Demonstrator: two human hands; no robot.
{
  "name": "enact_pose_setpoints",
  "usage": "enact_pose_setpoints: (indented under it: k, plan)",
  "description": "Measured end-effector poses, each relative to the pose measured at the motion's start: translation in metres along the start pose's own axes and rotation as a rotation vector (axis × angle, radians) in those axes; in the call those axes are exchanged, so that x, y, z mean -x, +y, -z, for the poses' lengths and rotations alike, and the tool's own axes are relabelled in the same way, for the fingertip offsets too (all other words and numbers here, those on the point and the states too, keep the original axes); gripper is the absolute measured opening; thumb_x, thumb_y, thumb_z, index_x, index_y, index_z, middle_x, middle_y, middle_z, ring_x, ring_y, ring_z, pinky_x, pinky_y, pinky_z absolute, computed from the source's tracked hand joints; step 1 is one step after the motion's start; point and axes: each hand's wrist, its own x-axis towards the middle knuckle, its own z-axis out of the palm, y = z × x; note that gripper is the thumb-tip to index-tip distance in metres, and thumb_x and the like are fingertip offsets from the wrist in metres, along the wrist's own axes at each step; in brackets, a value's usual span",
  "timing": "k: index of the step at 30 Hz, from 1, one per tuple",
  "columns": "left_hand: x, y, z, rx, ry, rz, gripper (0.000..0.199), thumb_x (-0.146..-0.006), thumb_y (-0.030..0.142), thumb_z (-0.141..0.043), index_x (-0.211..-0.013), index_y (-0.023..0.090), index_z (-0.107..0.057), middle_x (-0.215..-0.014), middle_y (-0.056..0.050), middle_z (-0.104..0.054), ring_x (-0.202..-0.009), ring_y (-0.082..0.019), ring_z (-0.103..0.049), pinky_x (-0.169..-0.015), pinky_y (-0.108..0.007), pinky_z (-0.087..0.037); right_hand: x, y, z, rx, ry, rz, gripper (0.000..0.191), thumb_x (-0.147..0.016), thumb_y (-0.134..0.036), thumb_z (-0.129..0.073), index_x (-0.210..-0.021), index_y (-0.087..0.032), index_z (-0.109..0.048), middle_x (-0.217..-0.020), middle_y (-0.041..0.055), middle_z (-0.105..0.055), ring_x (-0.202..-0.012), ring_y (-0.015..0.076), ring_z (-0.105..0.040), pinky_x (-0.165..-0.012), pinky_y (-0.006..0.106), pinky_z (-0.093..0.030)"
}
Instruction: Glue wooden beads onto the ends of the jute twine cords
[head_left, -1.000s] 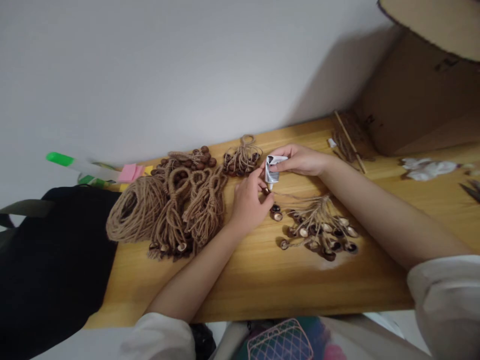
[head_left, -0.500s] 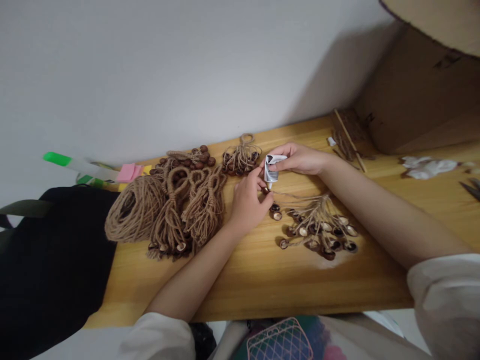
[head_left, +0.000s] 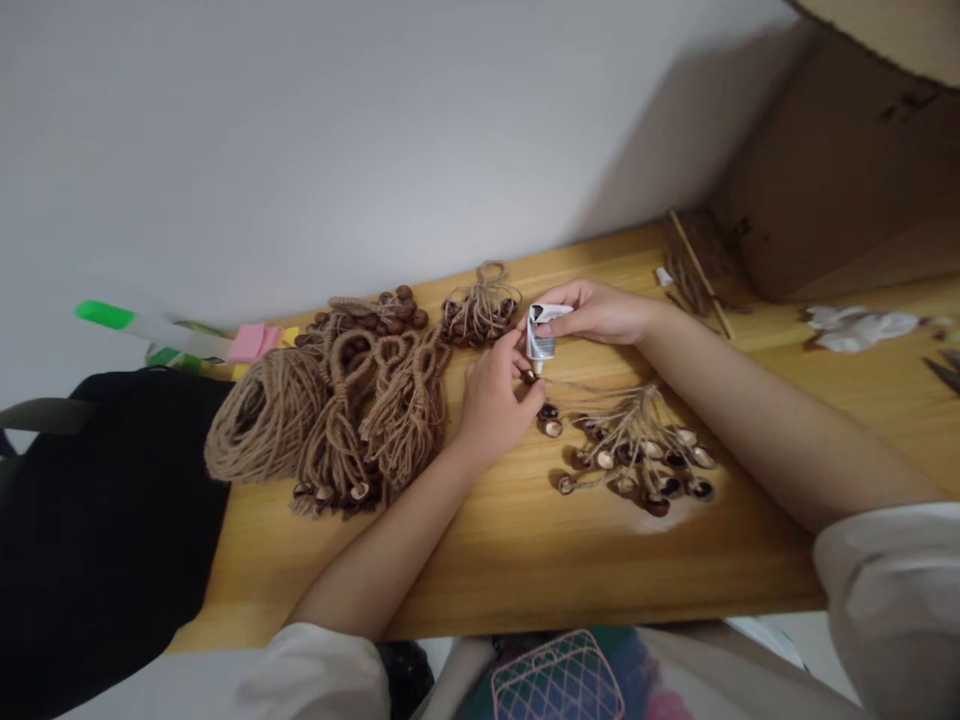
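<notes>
Tube up front: a small white squeeze tube with dark print and a narrow nozzle (head_left: 541, 347), nozzle down, pinched between the thumb and fingers of the right hand (head_left: 589, 312). Left hand (head_left: 493, 400) is in a tight little pinch too, fingertips closed on a small brown shell cup (head_left: 529, 377) sitting right under the nozzle. Can't tell if the tip actually touches it, way too small.

Thin tan strings run from beside those fingertips to a knotted bundle of tan jute strings ending in brown shell halves (head_left: 643, 412), spread on the yellowish wooden table (head_left: 487, 570) between the forearms. Two of the shells lie just below the left thumb.

Over on the left there's a fat coil of tan jute cord (head_left: 259, 418) next to some braided jute loops with tassels (head_left: 405, 405). Behind the hands, near the wall, sits a smaller looped string bunch with dark shells (head_left: 484, 310). Big brown cardboard box (head_left: 832, 190) at the far right, crumpled white tissue (head_left: 861, 328) in front of it.
</notes>
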Motion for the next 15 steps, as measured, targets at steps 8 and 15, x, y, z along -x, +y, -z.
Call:
enact_pose_setpoints:
  k: [8,15]
  plan:
    - [-0.0009,-0.0004,0.0000,0.001,-0.002,-0.001,0.057,-0.071,0.013,-0.063,-0.124,0.019,-0.042,-0.090,-0.002,-0.062,-0.081,-0.015,-0.056,-0.082,-0.034,-0.043,0.0003,0.0005,0.0020,0.012,0.000,0.004,0.025,-0.067,-0.024,-0.077,-0.086,-0.010,-0.068,-0.080,0.0027,-0.071,-0.073,0.0102,-0.063,-0.072,0.023,-0.050]
    - [-0.0004,-0.0017,-0.0008,0.001,0.004,-0.006,0.057,-0.071,0.013,-0.063,-0.124,0.020,-0.042,-0.090,-0.002,-0.062,-0.082,-0.016,-0.056,-0.083,-0.035,-0.043,-0.0004,0.0017,0.0027,0.007,-0.022,0.022,0.025,-0.068,-0.025,-0.077,-0.086,-0.010,-0.068,-0.081,0.0031,-0.071,-0.073,0.0104,-0.063,-0.073,0.024,-0.049]
